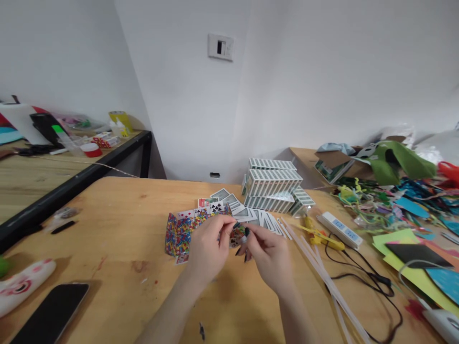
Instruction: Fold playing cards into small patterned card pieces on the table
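My left hand (210, 241) and my right hand (268, 251) meet above the middle of the table. Fingertips of both are pinched together around something too small to make out. Just behind them stands a structure covered in multicoloured bits (172, 236), with playing cards (216, 208) showing face up along its top. Part of that structure is hidden by my left hand. More cards lie fanned out face down (265, 220) behind my right hand.
Stacked striped card boxes (274, 182) stand at the back. On the right are a yellow glue gun (322, 239), long glue sticks (321, 272), a power strip (340, 230), cables and coloured paper (398, 239). A phone (52, 313) lies front left, near a black pen-like object (62, 227).
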`<state>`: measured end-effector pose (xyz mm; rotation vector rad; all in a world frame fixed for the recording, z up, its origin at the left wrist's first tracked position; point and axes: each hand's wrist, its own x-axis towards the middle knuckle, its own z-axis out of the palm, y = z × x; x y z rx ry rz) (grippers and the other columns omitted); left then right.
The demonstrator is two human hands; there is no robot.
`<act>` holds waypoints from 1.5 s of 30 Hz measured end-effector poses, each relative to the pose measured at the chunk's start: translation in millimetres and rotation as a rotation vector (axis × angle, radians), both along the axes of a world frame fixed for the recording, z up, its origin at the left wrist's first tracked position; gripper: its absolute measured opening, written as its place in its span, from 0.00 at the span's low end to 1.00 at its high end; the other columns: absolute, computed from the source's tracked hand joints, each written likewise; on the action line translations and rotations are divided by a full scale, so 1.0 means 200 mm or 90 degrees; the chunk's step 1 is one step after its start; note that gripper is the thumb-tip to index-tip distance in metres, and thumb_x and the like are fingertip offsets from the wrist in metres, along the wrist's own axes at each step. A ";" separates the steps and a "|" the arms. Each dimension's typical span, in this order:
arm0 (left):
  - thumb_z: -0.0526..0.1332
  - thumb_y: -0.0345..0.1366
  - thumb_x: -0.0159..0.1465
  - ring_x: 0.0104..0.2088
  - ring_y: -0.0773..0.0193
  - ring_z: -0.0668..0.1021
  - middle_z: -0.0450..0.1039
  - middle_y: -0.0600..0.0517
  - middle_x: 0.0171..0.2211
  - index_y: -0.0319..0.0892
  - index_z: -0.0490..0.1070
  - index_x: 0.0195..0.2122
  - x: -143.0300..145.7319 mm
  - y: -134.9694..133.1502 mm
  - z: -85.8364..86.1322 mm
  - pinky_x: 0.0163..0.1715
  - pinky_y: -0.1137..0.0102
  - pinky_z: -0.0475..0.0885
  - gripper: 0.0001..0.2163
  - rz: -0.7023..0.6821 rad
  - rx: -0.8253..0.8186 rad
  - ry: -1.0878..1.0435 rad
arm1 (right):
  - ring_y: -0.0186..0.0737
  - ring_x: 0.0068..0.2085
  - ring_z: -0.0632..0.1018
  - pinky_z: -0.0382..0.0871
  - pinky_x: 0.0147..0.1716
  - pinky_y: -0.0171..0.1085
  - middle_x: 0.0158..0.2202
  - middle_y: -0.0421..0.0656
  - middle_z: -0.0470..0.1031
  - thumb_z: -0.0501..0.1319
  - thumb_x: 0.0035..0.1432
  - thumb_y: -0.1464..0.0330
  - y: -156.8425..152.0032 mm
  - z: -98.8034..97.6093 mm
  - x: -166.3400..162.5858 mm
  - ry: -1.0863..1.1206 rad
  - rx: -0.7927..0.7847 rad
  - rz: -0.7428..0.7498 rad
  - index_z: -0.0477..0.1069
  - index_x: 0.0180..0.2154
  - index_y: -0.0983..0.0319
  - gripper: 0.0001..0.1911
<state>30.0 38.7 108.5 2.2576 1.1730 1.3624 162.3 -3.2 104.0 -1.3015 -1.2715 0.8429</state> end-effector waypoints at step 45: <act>0.56 0.27 0.54 0.29 0.64 0.79 0.78 0.50 0.33 0.41 0.70 0.42 0.02 0.04 -0.08 0.32 0.72 0.73 0.14 0.016 0.005 0.053 | 0.38 0.22 0.76 0.70 0.21 0.33 0.21 0.42 0.74 0.56 0.55 0.64 0.02 -0.04 0.06 -0.061 0.006 -0.103 0.73 0.34 0.63 0.11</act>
